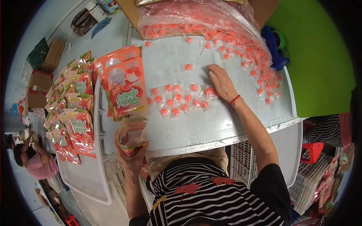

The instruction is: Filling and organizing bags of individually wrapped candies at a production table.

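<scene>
Fingers of left hand [131, 160] clamped on pouch [131, 135], right hand [221, 82] flat, fingertips hiding sachets [177, 98]

A blue tape dispenser [277, 45] lies at the table's far right, beside a green surface [320, 56]. White plastic crates [241, 162] stand below, with a red stool [313, 150] nearby.
</scene>
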{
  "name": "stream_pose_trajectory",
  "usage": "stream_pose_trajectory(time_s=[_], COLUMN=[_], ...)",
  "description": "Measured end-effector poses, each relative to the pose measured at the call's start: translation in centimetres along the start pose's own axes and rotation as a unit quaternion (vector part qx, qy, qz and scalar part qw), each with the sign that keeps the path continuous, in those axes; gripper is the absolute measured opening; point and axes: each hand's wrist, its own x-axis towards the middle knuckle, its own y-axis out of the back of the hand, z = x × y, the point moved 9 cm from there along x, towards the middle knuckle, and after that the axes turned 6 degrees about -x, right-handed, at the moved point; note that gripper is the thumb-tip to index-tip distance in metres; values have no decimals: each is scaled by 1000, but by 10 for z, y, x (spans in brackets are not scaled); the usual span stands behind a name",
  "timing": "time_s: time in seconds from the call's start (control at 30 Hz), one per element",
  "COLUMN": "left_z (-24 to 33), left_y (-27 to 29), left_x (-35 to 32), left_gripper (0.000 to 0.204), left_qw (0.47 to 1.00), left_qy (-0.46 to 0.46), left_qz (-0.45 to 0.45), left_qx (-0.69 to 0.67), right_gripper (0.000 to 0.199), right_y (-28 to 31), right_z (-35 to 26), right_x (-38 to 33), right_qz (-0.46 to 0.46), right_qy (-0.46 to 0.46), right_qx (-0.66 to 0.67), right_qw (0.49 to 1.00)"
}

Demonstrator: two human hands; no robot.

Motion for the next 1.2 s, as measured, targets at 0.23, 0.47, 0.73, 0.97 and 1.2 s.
stream_pose_trajectory(time_s=[0.23, 0.47, 0.73, 0.97, 1.2], left_z=[17, 7, 35, 99, 75], left_y=[10, 10, 0, -52, -72], left_x=[5, -1, 10, 25, 43], left_gripper=[91, 93, 95, 109, 110], left_qw=[996, 999, 994, 930, 958], left_qy=[-61, -16, -82, -339, -276], left_qz=[7, 8, -5, -3, -52], left_qx=[65, 46, 68, 141, 66], right_gripper=[54, 61, 62, 71, 32], right_y=[-8, -46, -81, -61, -63], right_z=[-21, -54, -77, -108, -115], right_x=[3, 19, 31, -25, -19], right_qz=[-6, 26, -215, -140, -12], right_qy=[74, 87, 98, 146, 162], right_qx=[-23, -57, -119, -198, -182], right_qw=[997, 994, 964, 959, 970])
